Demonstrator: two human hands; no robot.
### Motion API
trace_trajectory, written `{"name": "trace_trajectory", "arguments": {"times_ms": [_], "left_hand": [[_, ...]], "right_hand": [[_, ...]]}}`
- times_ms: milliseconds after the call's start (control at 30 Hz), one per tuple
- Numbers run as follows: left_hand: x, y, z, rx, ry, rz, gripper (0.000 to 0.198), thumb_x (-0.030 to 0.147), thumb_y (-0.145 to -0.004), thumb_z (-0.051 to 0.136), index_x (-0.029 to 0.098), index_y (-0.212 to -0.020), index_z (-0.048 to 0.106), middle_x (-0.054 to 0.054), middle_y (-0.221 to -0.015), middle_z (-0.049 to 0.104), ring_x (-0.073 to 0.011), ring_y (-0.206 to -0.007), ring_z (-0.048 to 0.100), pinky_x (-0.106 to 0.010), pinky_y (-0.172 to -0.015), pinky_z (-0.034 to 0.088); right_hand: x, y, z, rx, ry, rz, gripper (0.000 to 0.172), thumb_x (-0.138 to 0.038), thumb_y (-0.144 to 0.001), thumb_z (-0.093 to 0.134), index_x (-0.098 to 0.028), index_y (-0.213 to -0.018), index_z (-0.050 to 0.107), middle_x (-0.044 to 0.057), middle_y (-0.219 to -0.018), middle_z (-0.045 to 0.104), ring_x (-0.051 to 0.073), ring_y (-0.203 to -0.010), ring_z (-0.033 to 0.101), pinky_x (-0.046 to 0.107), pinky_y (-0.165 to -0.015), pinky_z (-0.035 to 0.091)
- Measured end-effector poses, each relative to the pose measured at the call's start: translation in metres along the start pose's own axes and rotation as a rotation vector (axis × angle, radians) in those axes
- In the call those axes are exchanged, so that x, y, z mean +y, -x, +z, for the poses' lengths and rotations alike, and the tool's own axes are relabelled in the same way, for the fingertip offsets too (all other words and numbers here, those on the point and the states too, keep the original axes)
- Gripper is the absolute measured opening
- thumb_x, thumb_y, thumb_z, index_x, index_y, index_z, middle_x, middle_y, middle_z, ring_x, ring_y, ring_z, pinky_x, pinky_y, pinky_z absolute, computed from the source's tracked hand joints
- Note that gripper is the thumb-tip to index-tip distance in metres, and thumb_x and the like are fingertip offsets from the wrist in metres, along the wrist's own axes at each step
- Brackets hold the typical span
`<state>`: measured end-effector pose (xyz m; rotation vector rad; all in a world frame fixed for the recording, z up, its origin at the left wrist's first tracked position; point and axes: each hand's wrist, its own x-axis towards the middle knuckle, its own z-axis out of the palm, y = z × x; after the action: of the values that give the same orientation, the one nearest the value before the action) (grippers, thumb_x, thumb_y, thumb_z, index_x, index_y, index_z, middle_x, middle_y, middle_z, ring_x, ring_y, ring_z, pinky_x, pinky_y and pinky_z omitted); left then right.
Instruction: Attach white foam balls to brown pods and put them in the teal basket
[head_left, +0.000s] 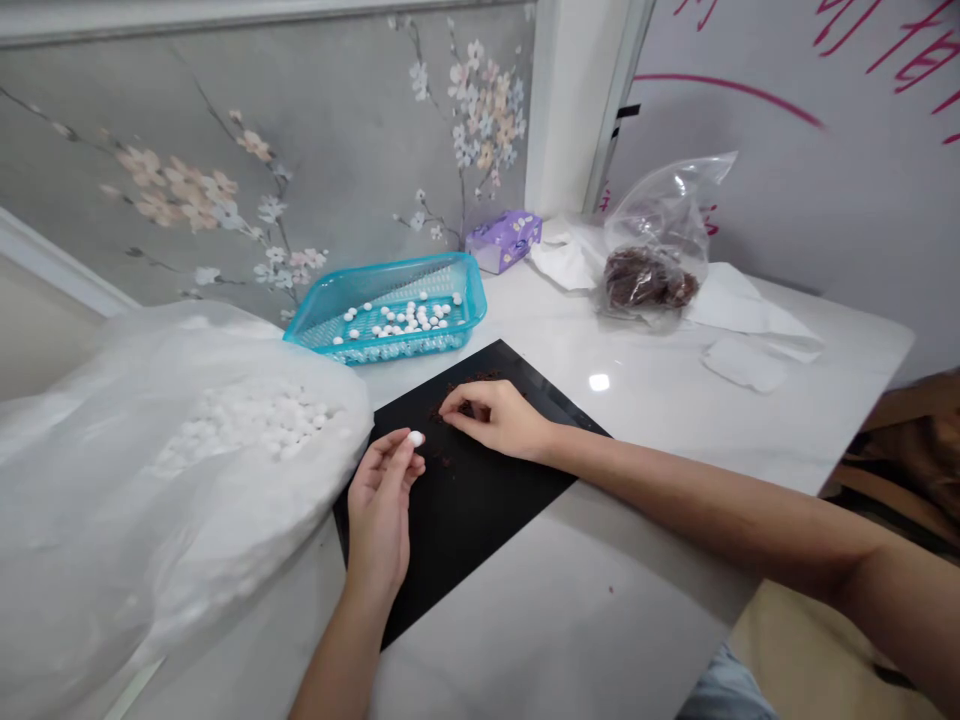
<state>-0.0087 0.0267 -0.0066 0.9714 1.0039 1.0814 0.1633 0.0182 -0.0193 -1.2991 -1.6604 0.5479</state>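
Observation:
Between the thumb and fingertips of my left hand [384, 495] is a small white ball [415, 438], held above the left part of a black board [480, 510]. My right hand [499, 418] is over the board's far part, thumb and forefinger pinched together at a little heap of dark reddish-brown shreds [480, 379]. Whether a shred is caught between those fingertips is too small to make out. A few loose crumbs lie on the board nearer my left hand.
A large clear bag of white balls [247, 430] fills the left side. Behind the board stands a blue plastic basket [315, 318] with many white balls. Farther right are a purple tissue pack [506, 240], white paper [739, 365] and a plastic bag of brown shreds [649, 278].

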Motion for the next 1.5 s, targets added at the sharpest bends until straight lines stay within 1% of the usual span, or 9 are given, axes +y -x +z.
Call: {"name": "trace_trajectory", "arguments": {"times_ms": [133,300,467,733,833,967,1200,1333,1500], "left_hand": [[0.0,0.001,0.001,-0.001,-0.021,-0.001,0.023,0.027,-0.066,0.072,0.017,-0.086,0.067,0.001,-0.085,0.064,-0.0058,-0.067,0.054,-0.02,-0.069,0.044],[0.0,0.001,0.002,-0.002,-0.028,0.0,0.023,0.028,-0.066,0.072,0.018,-0.086,0.067,0.001,-0.083,0.063,-0.0052,-0.067,0.053,-0.018,-0.067,0.043],[-0.001,0.001,0.002,-0.009,-0.034,0.006,0.022,0.027,-0.067,0.072,0.017,-0.087,0.066,0.001,-0.082,0.062,-0.0051,-0.067,0.053,-0.017,-0.067,0.043],[-0.002,0.001,0.001,-0.017,-0.047,0.013,0.022,0.027,-0.068,0.071,0.018,-0.087,0.067,0.002,-0.081,0.061,-0.006,-0.068,0.053,-0.018,-0.068,0.043],[-0.002,0.001,0.001,-0.018,-0.051,0.022,0.022,0.026,-0.067,0.071,0.018,-0.087,0.067,0.001,-0.082,0.061,-0.0058,-0.068,0.053,-0.018,-0.068,0.043],[-0.002,0.002,0.002,-0.015,-0.08,0.022,0.026,0.026,-0.065,0.073,0.018,-0.088,0.066,0.0,-0.085,0.064,-0.0094,-0.072,0.059,-0.022,-0.069,0.045],[0.001,0.003,0.003,-0.036,-0.066,0.004,0.032,0.021,-0.059,0.077,0.017,-0.088,0.064,-0.001,-0.085,0.068,-0.0136,-0.079,0.064,-0.026,-0.077,0.046],[0.001,0.003,0.004,-0.069,-0.107,0.01,0.025,0.022,-0.06,0.076,0.016,-0.084,0.069,-0.003,-0.083,0.07,-0.0134,-0.079,0.063,-0.026,-0.078,0.046],[0.001,0.004,0.003,-0.068,-0.133,0.006,0.024,0.024,-0.061,0.076,0.017,-0.083,0.072,-0.004,-0.081,0.071,-0.0147,-0.077,0.064,-0.026,-0.074,0.047]], "right_hand": [[-0.002,-0.002,0.001,0.041,-0.292,0.198,0.016,-0.027,-0.075,0.062,-0.012,-0.079,0.065,-0.003,-0.057,0.057,0.002,-0.037,0.036,0.017,-0.037,0.026],[-0.002,-0.004,-0.001,0.088,-0.478,0.28,0.017,-0.027,-0.069,0.066,-0.012,-0.076,0.059,-0.001,-0.067,0.06,0.001,-0.039,0.04,0.015,-0.034,0.031],[-0.003,-0.004,0.001,0.082,-0.508,0.274,0.019,-0.025,-0.068,0.065,-0.013,-0.082,0.06,0.002,-0.08,0.065,0.001,-0.041,0.042,0.014,-0.033,0.036],[-0.005,-0.003,-0.001,0.091,-0.404,0.262,0.023,-0.033,-0.075,0.06,-0.011,-0.08,0.065,0.001,-0.063,0.063,0.002,-0.035,0.043,0.016,-0.034,0.032],[-0.005,-0.002,0.001,0.119,-0.299,0.2,0.019,-0.029,-0.077,0.059,-0.012,-0.08,0.067,0.0,-0.058,0.06,0.003,-0.039,0.042,0.016,-0.037,0.032],[-0.006,0.002,0.004,0.166,-0.163,0.062,0.011,-0.023,-0.075,0.06,-0.014,-0.078,0.067,0.0,-0.069,0.062,0.003,-0.044,0.041,0.017,-0.043,0.035],[-0.012,0.009,0.005,0.17,0.008,-0.153,0.011,-0.021,-0.082,0.052,-0.015,-0.081,0.061,0.001,-0.075,0.059,0.003,-0.048,0.044,0.018,-0.049,0.041],[-0.015,0.014,0.005,0.137,0.114,-0.3,0.014,-0.021,-0.087,0.045,-0.016,-0.088,0.058,0.004,-0.082,0.061,0.007,-0.062,0.054,0.019,-0.056,0.046],[-0.014,0.016,0.004,0.114,0.234,-0.356,0.016,-0.019,-0.09,0.04,-0.017,-0.094,0.055,0.006,-0.088,0.062,0.011,-0.081,0.059,0.021,-0.067,0.049]]}}
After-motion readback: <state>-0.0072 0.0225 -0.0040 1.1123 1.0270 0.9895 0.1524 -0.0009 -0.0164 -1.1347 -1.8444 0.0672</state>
